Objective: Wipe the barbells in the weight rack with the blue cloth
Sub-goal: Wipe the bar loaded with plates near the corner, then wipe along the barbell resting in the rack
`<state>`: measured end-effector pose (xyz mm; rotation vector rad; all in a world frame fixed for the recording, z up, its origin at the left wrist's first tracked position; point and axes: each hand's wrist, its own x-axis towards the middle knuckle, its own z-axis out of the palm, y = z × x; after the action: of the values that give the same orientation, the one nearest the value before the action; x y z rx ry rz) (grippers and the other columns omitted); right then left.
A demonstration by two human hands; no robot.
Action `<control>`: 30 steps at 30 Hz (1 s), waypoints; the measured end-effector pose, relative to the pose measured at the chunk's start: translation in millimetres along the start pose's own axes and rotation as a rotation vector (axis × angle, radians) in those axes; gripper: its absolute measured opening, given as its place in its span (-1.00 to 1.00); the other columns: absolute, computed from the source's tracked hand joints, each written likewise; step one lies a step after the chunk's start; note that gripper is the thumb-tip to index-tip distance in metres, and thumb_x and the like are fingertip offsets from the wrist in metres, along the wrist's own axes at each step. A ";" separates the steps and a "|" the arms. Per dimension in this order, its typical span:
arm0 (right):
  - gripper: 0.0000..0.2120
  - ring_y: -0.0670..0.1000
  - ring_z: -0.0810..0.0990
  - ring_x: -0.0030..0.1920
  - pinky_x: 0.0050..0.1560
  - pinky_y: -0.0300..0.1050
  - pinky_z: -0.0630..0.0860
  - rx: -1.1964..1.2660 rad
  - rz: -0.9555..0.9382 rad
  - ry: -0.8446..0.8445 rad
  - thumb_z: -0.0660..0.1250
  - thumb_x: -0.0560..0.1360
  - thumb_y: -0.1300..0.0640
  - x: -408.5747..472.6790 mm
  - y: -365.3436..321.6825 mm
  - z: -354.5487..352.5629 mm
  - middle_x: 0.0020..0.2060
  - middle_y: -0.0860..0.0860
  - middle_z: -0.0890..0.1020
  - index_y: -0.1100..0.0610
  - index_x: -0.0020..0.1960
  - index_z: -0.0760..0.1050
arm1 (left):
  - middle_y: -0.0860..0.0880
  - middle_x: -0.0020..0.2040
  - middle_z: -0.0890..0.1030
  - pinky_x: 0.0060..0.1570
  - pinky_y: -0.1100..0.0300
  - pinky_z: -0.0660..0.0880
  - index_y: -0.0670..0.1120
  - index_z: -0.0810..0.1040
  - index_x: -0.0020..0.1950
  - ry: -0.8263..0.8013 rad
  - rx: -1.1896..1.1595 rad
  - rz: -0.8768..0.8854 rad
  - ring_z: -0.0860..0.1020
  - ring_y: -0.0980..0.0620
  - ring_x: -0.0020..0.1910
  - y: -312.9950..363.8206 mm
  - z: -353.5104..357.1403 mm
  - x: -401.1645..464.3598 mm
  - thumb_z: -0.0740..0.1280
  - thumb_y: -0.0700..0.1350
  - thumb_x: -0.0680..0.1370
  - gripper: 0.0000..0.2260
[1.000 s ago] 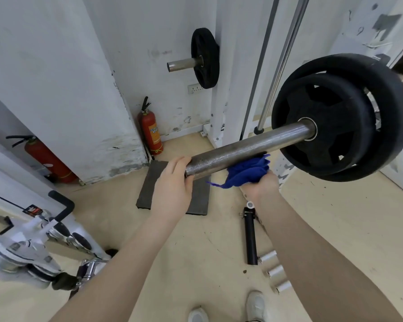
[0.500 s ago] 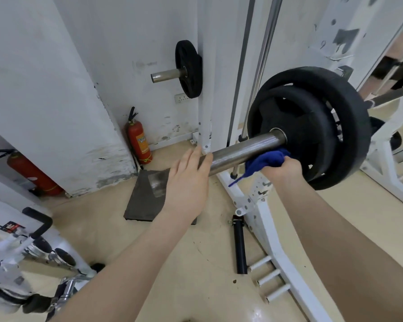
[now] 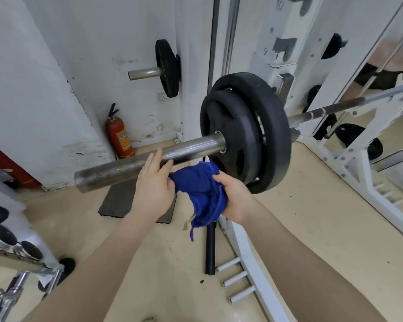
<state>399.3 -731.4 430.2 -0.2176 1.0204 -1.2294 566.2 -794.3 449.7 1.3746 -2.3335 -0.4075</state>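
White walls back a rack. Right hand fingers curl around the cloth; left hand pinches its edge, other fingers straight. Cloth hangs at six o'clock under the barbell.

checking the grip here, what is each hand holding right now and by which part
The right hand grips the blue cloth by its bunched right side. The left hand pinches the cloth's left edge. Neither hand holds the barbell sleeve.

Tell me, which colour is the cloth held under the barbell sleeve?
Deep blue; the cloth shows best in the head view, the only one.
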 end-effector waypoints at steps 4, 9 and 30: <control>-0.72 0.05 0.63 0.05 0.11 -0.07 0.54 -0.263 -0.056 -0.090 0.24 0.55 0.09 -43.7 -21.5 -48.7 0.08 0.09 0.65 0.13 0.23 0.49 | 0.03 0.45 0.29 0.29 0.53 0.09 -0.11 0.36 0.39 -0.148 -0.373 0.109 0.23 0.17 0.40 53.3 11.5 -15.5 0.09 -0.33 0.56 -0.60; -0.79 0.00 0.66 -0.13 -0.10 -0.15 0.60 -0.483 -0.160 -0.167 0.29 0.42 0.13 -98.7 -71.7 -97.5 -0.13 0.05 0.69 0.14 0.03 0.57 | 0.17 0.23 0.46 0.19 0.49 0.33 0.15 0.39 0.23 -0.425 -0.718 0.153 0.42 0.36 0.17 126.8 37.6 -31.0 0.04 -0.15 0.47 -0.61; -0.69 0.04 0.46 0.12 0.17 0.03 0.42 -0.394 -0.673 0.791 0.08 0.62 0.07 -81.0 -170.8 -151.7 0.13 -0.07 0.47 -0.08 0.35 0.27 | -0.14 0.26 0.51 0.08 -0.01 0.18 -0.09 0.53 0.14 0.208 0.398 0.409 0.42 -0.19 0.22 214.8 47.4 86.0 0.40 -0.08 0.34 -0.62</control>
<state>174.0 -670.8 496.1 -0.4188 1.9878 -1.7665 342.2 -765.9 519.1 0.9883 -2.5138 0.3205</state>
